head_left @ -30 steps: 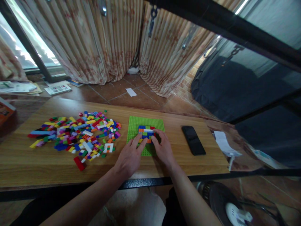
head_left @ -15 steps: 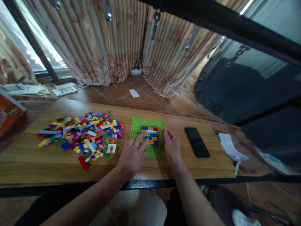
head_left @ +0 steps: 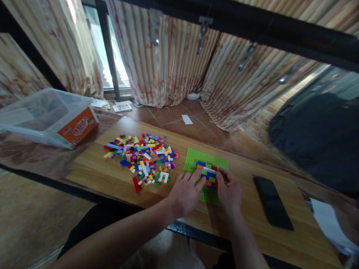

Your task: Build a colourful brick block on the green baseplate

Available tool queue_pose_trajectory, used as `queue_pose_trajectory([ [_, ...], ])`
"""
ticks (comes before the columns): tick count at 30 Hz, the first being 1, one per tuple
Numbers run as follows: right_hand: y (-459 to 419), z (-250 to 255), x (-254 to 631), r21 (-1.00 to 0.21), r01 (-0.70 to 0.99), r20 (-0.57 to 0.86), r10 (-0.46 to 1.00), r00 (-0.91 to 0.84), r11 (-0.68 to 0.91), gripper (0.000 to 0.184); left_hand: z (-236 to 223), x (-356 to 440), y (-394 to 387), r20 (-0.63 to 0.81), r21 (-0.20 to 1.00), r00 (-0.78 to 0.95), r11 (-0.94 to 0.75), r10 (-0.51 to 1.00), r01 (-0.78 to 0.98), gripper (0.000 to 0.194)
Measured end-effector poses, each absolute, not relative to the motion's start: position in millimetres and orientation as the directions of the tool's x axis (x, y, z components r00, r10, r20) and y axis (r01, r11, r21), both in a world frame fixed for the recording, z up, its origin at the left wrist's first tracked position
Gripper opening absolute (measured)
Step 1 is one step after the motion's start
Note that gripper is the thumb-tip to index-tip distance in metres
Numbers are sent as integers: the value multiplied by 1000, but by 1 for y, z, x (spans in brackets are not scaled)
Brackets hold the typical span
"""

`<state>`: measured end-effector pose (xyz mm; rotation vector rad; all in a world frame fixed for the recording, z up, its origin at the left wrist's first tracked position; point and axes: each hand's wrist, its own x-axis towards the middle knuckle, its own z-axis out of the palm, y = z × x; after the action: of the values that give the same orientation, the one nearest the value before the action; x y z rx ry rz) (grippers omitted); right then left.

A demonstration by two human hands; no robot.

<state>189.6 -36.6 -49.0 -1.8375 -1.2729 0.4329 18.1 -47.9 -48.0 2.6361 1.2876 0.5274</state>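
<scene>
A flat build of coloured toy bricks, mostly blue, orange, white, green and red, lies on a bright green studded baseplate. My left hand grips its left side, with fingers reaching over the edge and the thumb near the front corner. At the build's right edge, my right hand is closed, thumb and forefinger pressed against the red and blue bricks there. Whether a loose brick is between those fingers is hidden. Left of the baseplate spreads a pile of loose bricks, with a long red brick at its front.
A black phone lies right of my right hand on the wooden board. A clear plastic bin with an orange label stands at the far left. White paper lies at the right. Curtains hang behind.
The view has turned left, bringing the clear bin into sight. My right hand has moved from beside the build onto its right edge; my left hand stays at its left side.
</scene>
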Motion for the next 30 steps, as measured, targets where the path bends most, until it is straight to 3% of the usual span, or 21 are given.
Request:
queue_pose_trajectory([
  [8,-30,-54,185,-715,679,179,895,408,-166,51,-37,1,-42,244,457,588,-627,771,632,37],
  [13,-25,-58,179,-504,863,408,869,279,-40,61,-37,-7,-33,273,523,534,-589,800,616,32],
  [16,-26,-60,172,-392,919,455,878,151,45,63,-38,-9,-27,299,551,497,-572,815,607,29],
  [24,-36,-65,159,-143,989,159,987,-23,46,67,-28,-21,-20,331,563,432,-543,839,623,27],
  [30,-35,-63,160,-89,995,102,994,-31,41,73,-24,-35,-7,335,561,358,-490,872,668,27],
])
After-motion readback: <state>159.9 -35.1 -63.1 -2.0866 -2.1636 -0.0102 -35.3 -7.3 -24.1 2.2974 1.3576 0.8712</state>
